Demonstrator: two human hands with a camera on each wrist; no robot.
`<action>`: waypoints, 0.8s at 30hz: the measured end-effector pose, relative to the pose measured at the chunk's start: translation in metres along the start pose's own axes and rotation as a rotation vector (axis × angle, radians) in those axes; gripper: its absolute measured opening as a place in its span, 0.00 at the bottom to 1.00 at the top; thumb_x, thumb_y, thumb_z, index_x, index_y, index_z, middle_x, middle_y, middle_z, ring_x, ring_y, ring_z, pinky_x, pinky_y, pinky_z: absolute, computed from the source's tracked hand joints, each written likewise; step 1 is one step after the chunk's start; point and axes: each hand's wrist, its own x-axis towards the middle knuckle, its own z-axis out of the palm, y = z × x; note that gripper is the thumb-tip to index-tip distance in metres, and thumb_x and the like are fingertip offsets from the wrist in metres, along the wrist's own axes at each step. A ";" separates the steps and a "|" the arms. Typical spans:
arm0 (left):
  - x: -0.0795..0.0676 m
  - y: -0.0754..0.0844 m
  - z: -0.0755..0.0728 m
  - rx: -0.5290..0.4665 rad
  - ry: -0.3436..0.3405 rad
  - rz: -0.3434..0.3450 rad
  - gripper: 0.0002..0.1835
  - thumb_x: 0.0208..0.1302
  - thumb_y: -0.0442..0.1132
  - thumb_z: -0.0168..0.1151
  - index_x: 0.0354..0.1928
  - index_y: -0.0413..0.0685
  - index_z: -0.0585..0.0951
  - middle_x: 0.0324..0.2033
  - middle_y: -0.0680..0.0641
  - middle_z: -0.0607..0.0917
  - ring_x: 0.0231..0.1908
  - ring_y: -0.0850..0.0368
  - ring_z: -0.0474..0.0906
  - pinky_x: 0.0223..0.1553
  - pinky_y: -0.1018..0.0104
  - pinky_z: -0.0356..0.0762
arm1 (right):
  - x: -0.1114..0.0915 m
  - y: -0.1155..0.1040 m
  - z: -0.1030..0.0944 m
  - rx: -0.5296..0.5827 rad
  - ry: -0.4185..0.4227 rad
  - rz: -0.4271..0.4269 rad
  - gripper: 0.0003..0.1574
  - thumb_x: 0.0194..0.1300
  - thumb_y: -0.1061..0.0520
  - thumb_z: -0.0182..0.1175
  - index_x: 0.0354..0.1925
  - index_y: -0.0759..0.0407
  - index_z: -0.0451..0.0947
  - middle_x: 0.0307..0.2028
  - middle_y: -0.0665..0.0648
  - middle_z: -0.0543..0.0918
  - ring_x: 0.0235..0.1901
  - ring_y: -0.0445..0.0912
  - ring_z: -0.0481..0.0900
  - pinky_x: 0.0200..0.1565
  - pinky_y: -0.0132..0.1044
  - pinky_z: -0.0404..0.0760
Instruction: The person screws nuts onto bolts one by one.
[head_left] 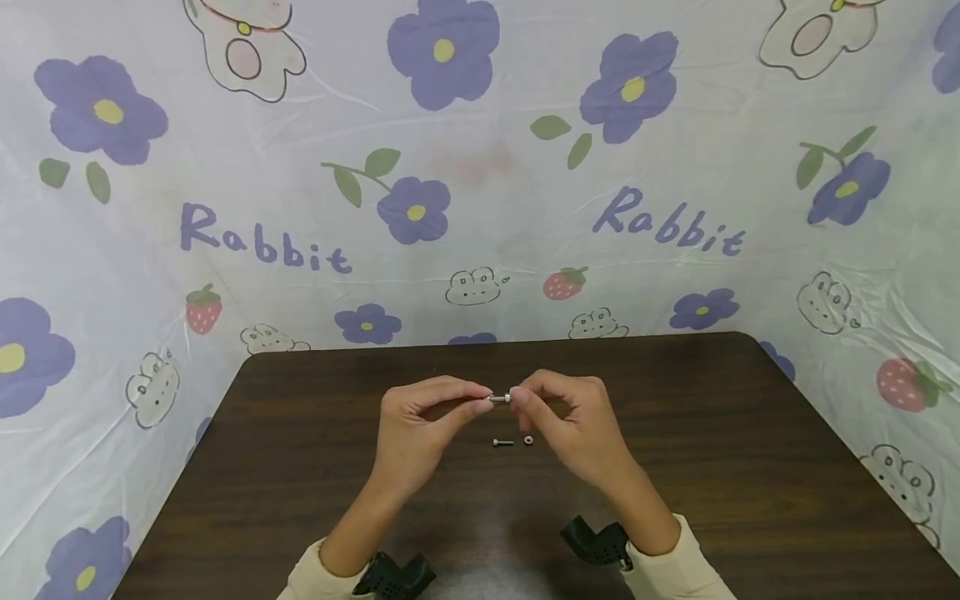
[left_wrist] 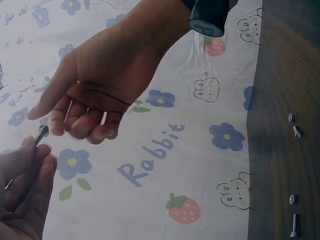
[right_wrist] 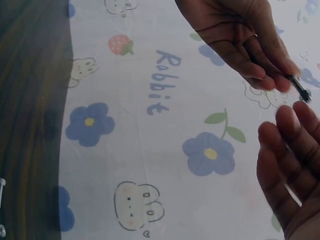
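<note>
Thumb and fingertips of my left hand (head_left: pixel 412 425) pinch a small metal bolt (head_left: pixel 498 398) above the table, its wide end pointing toward my right hand (head_left: pixel 581 421). In the left wrist view the bolt (left_wrist: pixel 42 132) juts out past the left fingertips. The right thumb and index finger are spread around that wide end, with a gap showing between them. In the right wrist view the bolt (right_wrist: pixel 300 89) is bare at its wide end, and the right fingertips (right_wrist: pixel 287 117) are just below it.
On the dark wooden table (head_left: pixel 300 467) below the hands lie a loose bolt (head_left: pixel 502 442) and a nut (head_left: pixel 528 440). The left wrist view shows another bolt (left_wrist: pixel 297 131) and nut (left_wrist: pixel 291 117). A printed cloth (head_left: pixel 480 183) hangs around the table's back and sides.
</note>
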 end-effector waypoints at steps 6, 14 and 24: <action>0.001 0.000 -0.001 0.010 0.008 -0.013 0.06 0.59 0.27 0.72 0.39 0.37 0.90 0.34 0.47 0.90 0.36 0.52 0.87 0.39 0.60 0.87 | 0.001 -0.001 -0.004 -0.033 0.012 -0.042 0.19 0.57 0.70 0.73 0.47 0.58 0.85 0.36 0.51 0.89 0.32 0.42 0.85 0.35 0.35 0.86; 0.003 -0.001 0.000 -0.004 0.019 0.009 0.07 0.58 0.26 0.73 0.38 0.39 0.90 0.34 0.47 0.90 0.36 0.51 0.87 0.38 0.60 0.87 | 0.006 0.001 -0.003 -0.005 0.049 -0.165 0.17 0.53 0.75 0.73 0.41 0.63 0.88 0.37 0.55 0.89 0.35 0.45 0.87 0.38 0.31 0.85; 0.002 -0.001 0.000 -0.004 0.023 0.001 0.07 0.58 0.26 0.73 0.38 0.40 0.90 0.34 0.47 0.90 0.35 0.52 0.87 0.38 0.59 0.88 | 0.003 0.003 0.002 -0.019 0.031 -0.070 0.08 0.63 0.68 0.69 0.39 0.57 0.87 0.32 0.53 0.89 0.30 0.43 0.87 0.35 0.31 0.85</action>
